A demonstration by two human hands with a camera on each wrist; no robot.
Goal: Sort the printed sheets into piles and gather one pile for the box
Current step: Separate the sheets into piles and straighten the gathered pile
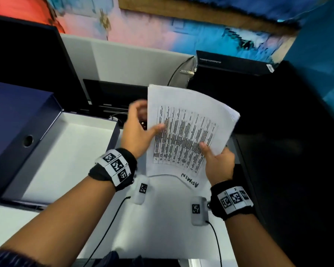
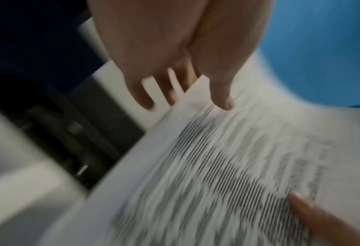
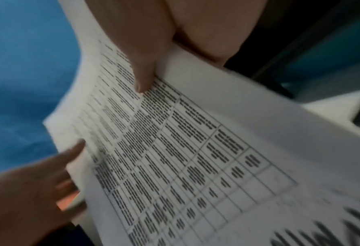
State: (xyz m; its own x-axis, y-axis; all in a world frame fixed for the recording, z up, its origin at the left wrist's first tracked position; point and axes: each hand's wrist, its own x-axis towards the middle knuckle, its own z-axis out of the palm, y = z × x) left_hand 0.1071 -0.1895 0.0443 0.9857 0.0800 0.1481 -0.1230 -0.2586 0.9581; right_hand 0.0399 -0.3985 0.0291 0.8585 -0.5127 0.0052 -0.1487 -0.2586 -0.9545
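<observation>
White counter is sitting in front of a grey partition, with a blurry pink and blue wall behind. The stack of white printed table sheets marked "ADMIN" is being held up over the counter, long axis running 12 to 6. Left hand is pinching its 9 o'clock edge, right hand is gripping the 5 o'clock corner, thumbs on top. The open navy box with white lining is sitting at 9 o'clock.

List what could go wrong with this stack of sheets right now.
The stack of sheets is held in the air by only its edges, in the left hand and the right hand, so loose pages may slip out. It bows, so the sheets may crease entering the open box.
</observation>
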